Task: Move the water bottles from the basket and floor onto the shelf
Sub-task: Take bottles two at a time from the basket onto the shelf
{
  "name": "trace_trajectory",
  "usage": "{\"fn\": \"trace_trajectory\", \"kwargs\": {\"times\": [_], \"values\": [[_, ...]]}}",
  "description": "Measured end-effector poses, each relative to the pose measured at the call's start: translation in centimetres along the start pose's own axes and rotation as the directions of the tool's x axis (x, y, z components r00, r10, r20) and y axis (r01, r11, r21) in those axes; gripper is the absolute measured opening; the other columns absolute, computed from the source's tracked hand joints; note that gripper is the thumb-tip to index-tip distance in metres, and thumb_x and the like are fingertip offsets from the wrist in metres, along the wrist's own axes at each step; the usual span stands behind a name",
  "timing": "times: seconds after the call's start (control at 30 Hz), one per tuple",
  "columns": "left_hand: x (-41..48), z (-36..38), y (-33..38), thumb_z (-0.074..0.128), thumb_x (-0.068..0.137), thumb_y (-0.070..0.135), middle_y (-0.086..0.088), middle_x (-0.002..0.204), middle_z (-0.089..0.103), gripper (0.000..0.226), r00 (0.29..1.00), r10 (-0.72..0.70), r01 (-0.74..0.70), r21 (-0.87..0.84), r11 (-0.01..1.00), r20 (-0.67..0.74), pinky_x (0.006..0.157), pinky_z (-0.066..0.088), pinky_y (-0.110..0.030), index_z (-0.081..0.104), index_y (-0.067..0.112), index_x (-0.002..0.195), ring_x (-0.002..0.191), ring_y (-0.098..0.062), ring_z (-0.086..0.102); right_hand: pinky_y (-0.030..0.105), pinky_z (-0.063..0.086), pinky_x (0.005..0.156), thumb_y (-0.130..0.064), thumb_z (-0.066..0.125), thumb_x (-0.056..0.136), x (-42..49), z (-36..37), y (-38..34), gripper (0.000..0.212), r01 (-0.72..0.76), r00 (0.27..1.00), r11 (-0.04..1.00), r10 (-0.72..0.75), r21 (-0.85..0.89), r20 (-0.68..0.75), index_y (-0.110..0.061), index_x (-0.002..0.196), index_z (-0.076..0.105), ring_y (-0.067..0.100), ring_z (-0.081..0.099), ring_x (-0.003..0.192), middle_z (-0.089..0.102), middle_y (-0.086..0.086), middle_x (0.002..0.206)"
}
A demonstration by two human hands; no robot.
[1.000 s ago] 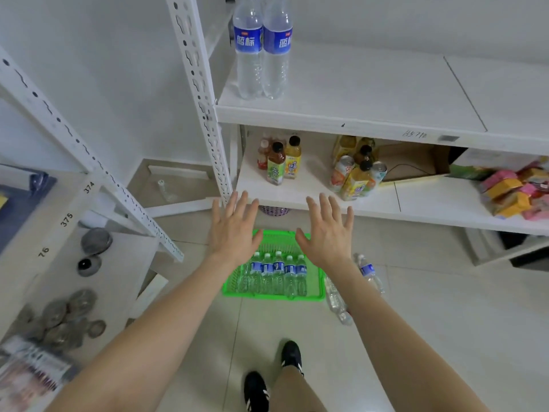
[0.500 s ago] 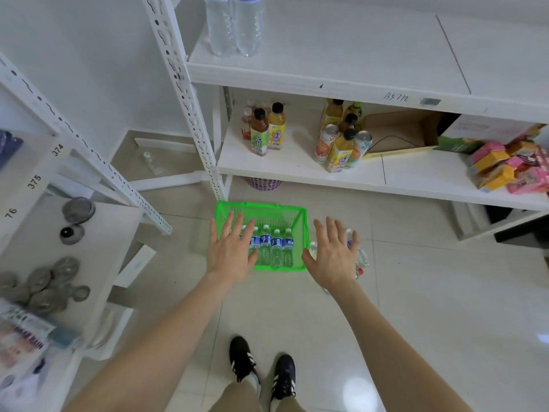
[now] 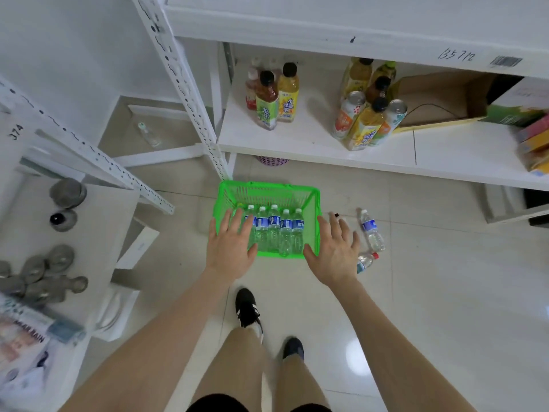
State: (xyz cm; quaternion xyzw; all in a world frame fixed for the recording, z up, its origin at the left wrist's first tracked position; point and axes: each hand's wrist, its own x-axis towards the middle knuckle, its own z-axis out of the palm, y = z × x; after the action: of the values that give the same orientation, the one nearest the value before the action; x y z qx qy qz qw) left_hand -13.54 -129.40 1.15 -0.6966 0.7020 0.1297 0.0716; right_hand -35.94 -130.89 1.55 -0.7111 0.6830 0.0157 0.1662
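While most of the work looks still undone, judging from how the bottles lie, nothing is in either hand yet. The left hand (image 3: 230,248) hangs over the near left corner of the green basket (image 3: 269,190), fingers spread and slightly curled, gripping nothing; it covers the leftmost part of the load, so whether another bottle hides beneath it cannot be told. Inside the basket a row of water bottles (image 3: 274,230) lies side by side, white caps pointing toward the shelf, clear ribbed bodies with blue labels, at least five showing. The right hand (image 3: 335,251) hovers just beside the basket's right wall, palm down, fingers fanned wide and empty. Further right, two more bottles rest on the tiled floor: a blue-labelled bottle (image 3: 371,230) lying on its side well clear of the basket, and a red-capped bottle (image 3: 366,261) near the right hand's little finger. The lower shelf (image 3: 312,144) above holds tea bottles and cans only; the upper shelf's (image 3: 326,28) top barely shows.
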Motion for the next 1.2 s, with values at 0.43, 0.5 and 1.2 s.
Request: {"fn": "trace_trajectory", "kwargs": {"times": [0.43,0.5,1.2], "values": [[15.9,19.5,-5.6,0.046,0.096,0.046,-0.007,0.163,0.014,0.07,0.967,-0.022,0.046,-0.089,0.995,0.255,0.12,0.018,-0.046,0.015,0.022,0.154,0.15,-0.028,0.013,0.053,0.026,0.111,-0.045,0.056,0.09,14.8,19.2,0.5,0.074,-0.217,0.966,0.965,0.191,0.144,0.175,-0.019,0.152,0.025,0.034,0.028,0.142,0.028,0.011,0.158],[18.5,24.0,-5.8,0.046,0.097,0.045,-0.008,0.163,0.014,0.07,0.959,-0.036,0.071,-0.116,0.991,0.282,0.12,0.017,-0.045,0.015,0.02,0.154,0.149,-0.029,0.014,0.053,0.029,0.111,-0.044,0.058,0.089,17.3,23.8,1.4,0.076,-0.232,0.957,0.96,0.196,0.158,0.213,-0.019,0.152,0.025,0.034,0.03,0.141,0.03,0.011,0.157],[35.9,51.4,-7.6,0.038,0.096,0.054,-0.008,0.158,0.03,0.071,0.971,-0.058,0.091,-0.133,0.987,0.233,0.12,0.017,-0.052,0.022,0.013,0.152,0.147,-0.024,0.024,0.048,0.041,0.105,-0.041,0.07,0.084,28.6,51.7,7.0,0.089,-0.48,0.84,0.816,0.32,0.323,0.438,-0.014,0.152,0.018,0.041,0.045,0.13,0.041,0.02,0.147]]}}
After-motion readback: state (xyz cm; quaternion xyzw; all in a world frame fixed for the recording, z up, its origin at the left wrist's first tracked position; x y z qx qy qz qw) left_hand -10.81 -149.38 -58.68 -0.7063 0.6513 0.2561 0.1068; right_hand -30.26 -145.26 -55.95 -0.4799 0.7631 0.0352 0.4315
